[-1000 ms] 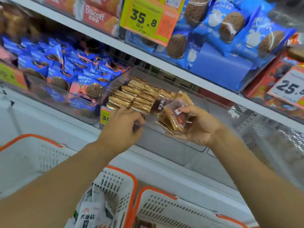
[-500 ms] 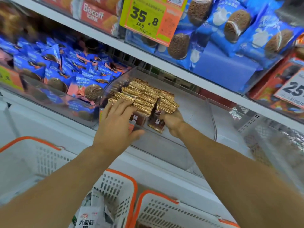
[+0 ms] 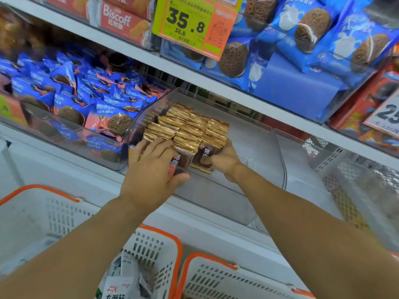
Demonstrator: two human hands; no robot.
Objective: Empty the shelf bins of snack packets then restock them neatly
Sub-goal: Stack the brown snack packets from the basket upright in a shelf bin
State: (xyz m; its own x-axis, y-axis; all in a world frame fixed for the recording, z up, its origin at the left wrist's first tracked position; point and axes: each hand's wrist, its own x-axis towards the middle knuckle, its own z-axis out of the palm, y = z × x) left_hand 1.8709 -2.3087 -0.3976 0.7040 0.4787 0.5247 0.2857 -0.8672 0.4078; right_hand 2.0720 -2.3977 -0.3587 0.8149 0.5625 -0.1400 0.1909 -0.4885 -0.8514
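Shelf [image 3: 194,76]: clear bin [image 3: 244,147] at 12 o'clock.
Packets [image 3: 187,126]: gold-edged rows fill the bin's left half.
Left hand [image 3: 151,169]: fingers spread across the front row.
Right hand [image 3: 224,159]: pinches the right-end packets.

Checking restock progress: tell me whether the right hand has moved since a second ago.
Yes. The right hand went forward into the clear bin, against the gold packets.
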